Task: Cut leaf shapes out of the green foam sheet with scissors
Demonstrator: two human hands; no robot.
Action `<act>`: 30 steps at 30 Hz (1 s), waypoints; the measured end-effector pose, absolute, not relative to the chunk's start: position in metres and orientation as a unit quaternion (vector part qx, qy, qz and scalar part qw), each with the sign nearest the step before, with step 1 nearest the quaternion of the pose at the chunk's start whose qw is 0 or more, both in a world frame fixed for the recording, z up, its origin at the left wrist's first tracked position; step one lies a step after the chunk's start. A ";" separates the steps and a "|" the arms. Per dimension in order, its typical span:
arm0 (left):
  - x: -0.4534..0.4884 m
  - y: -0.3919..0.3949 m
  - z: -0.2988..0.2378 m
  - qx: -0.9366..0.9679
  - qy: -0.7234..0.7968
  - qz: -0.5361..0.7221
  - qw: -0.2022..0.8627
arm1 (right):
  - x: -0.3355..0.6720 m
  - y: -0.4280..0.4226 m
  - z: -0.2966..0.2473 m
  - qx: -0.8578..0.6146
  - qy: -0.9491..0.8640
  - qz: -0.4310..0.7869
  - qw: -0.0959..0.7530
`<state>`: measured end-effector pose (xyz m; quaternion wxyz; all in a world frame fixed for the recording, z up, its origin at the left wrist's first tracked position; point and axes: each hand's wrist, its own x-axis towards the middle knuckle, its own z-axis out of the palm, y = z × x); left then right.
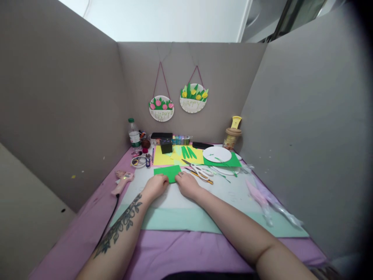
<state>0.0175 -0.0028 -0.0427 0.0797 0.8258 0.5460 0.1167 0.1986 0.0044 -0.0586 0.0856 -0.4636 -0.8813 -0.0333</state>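
A green sheet of paper (167,171) lies on the white work surface, its near edge between my two hands. My left hand (157,185) is closed on its lower left part, fingers curled at the edge. At its lower right side my right hand (186,183) pinches the paper. Just right of that hand lie white-handled scissors (201,169) and an orange pencil (204,179). Beyond the sheet, cut green leaf strips (189,152) rest on yellow paper (161,157).
A pink glue gun (122,182) with a cord lies at left. White paper plates (217,154) sit on green paper at right, near clear plastic wrappers (262,200). A bottle (134,134) and a lidded cup (232,138) stand at the back. Two flower plates (161,109) hang on the grey panel.
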 end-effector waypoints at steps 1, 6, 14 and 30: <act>0.016 -0.001 -0.043 0.825 0.545 0.121 0.085 | 0.198 0.005 -0.059 -0.469 -0.878 -0.024 0.094; 0.007 0.004 -0.041 0.813 0.558 0.117 0.114 | 0.198 0.011 -0.062 -0.501 -0.857 0.023 0.117; -0.017 0.011 -0.038 0.765 0.611 0.106 0.175 | 0.208 0.027 -0.068 -0.555 -0.823 0.052 0.109; -0.024 0.016 -0.042 0.732 0.651 0.071 0.187 | 0.209 0.032 -0.067 -0.599 -0.793 0.050 0.096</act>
